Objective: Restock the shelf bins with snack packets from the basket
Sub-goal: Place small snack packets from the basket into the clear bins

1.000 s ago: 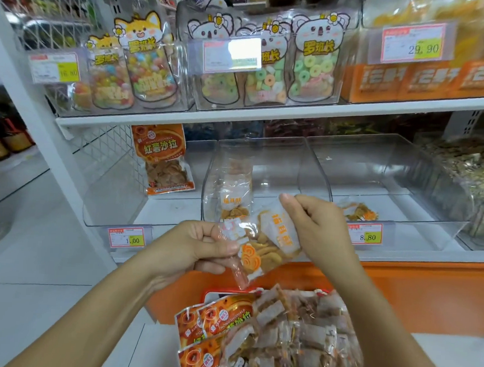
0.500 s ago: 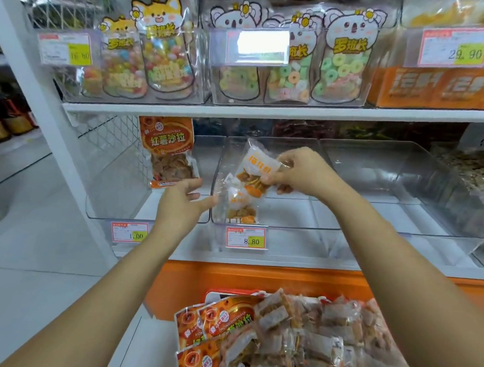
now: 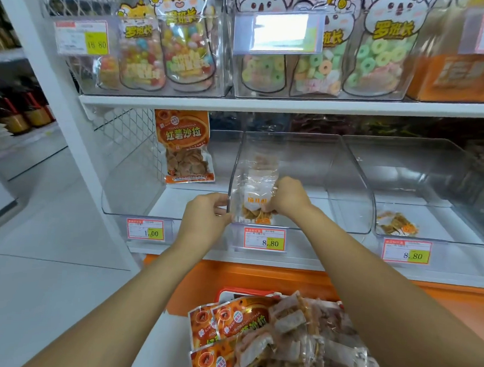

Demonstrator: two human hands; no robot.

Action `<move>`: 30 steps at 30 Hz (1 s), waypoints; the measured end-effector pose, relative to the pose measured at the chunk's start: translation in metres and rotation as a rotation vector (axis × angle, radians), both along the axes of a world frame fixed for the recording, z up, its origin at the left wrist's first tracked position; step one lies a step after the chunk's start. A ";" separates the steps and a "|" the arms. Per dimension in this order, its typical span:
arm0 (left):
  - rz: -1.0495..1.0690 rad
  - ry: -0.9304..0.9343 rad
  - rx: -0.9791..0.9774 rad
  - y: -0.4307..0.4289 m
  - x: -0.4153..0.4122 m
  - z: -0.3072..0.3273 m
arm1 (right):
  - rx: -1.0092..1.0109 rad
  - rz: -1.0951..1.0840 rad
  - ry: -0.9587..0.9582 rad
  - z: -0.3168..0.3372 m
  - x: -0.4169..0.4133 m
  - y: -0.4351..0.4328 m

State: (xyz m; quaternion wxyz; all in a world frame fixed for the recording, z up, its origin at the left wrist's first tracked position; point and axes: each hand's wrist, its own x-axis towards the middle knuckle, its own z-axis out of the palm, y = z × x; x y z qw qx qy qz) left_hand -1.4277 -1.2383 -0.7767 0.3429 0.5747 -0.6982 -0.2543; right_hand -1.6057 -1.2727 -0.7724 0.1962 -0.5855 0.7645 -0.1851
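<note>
The right hand (image 3: 288, 197) is inside the middle clear plastic bin (image 3: 307, 159) on the lower shelf. Its fingers are curled, pinching the right edge of a clear snack packet (image 3: 255, 195) with a white label and orange crisps. The packet stands upright against the bin's left wall, near the front. The left hand (image 3: 204, 218) is at the bin's near-left corner, with its fingers curled round the wall's edge, apparently steadying it.

Nearer the person, the red-rimmed basket (image 3: 242, 292) is heaped with more clear packets and orange printed packets (image 3: 235, 319). A tall orange pouch (image 3: 185, 148) stands in the bin to the left, and a lone flat packet (image 3: 397, 224) lies in the bin to the right.

The packet looks light, and its thin film is likely crinkly and slick, with brittle pieces inside. It is best taken by a sealed edge or the top seam rather than squeezed across the middle. It will probably slump unless it is leaned on the wall.
</note>
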 end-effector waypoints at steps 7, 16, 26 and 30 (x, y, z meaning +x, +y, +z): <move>-0.003 -0.063 -0.059 -0.001 0.002 -0.003 | -0.140 -0.064 -0.056 0.007 -0.003 0.016; 0.022 -0.115 -0.301 0.028 0.002 -0.001 | 0.014 0.319 -0.069 0.019 -0.003 0.120; -0.585 -0.692 0.448 0.087 -0.017 -0.095 | 0.417 0.505 0.226 -0.115 -0.038 0.129; -0.704 -0.704 0.540 0.096 -0.018 -0.109 | 0.454 0.532 0.237 -0.137 -0.048 0.130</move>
